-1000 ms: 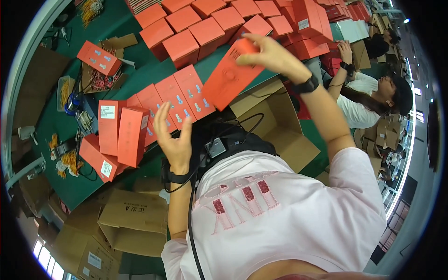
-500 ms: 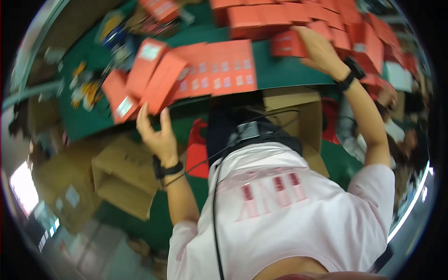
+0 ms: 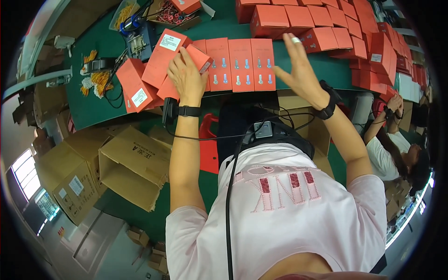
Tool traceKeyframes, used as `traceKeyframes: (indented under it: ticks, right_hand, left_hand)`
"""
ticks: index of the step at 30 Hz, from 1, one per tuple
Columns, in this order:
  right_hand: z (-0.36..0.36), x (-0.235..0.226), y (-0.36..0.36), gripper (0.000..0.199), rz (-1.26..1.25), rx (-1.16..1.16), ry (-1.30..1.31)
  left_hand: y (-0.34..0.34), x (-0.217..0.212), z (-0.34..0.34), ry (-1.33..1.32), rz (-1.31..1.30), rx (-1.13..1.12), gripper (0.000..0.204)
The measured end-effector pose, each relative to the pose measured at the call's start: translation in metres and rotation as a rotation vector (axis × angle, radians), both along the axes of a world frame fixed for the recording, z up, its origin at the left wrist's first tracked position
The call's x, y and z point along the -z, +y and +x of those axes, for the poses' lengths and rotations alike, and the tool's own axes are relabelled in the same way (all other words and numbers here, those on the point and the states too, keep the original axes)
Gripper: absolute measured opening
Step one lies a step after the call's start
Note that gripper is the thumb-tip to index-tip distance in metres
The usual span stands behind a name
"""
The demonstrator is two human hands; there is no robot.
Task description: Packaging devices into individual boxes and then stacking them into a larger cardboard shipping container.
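My left hand (image 3: pixel 188 79) lies over a red box (image 3: pixel 201 57), its fingers bent across the top and the thumb side partly hidden. That box leans beside two other red boxes, a larger one (image 3: pixel 164 52) behind it and one with a white label (image 3: pixel 135 86) to the left. Just right of my left hand, red boxes with small printed pictures (image 3: pixel 240 65) lie side by side along the table's near edge. My right hand (image 3: pixel 303 77) hovers by the right end of this row, fingers stretched out and nothing in it.
Stacked red boxes (image 3: pixel 322 16) fill the far right of the green table (image 3: pixel 214 30). At the far left are a small bench device (image 3: pixel 140 43), yellow bundles (image 3: pixel 99 81) and a carton of small red parts (image 3: pixel 172 15). Open cardboard cartons (image 3: pixel 135 156) stand below; another person (image 3: pixel 396 149) sits at right.
My left hand has moved up from below the leaning boxes and onto one of them. My right hand has let go of a red box at the stack and come nearer, fingers opened.
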State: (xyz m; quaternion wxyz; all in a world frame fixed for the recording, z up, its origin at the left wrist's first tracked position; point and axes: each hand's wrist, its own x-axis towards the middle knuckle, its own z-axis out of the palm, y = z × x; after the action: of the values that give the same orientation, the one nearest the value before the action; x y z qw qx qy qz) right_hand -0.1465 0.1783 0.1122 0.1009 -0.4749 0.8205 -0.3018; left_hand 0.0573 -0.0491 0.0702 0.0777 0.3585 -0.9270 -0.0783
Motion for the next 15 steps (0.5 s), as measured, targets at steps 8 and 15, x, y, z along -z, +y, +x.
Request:
traceKeyframes:
  ticks: [8, 15]
  right_hand:
    - [0.026, -0.086, -0.014, 0.103, -0.140, -0.028, -0.573]
    - [0.046, -0.089, -0.042, 0.095, 0.010, 0.123, -0.028]
  left_hand:
    - [0.031, -0.080, -0.008, 0.720, 0.538, 0.171, 0.087]
    - [0.103, -0.036, -0.046, 0.790, 0.294, 0.287, 0.088]
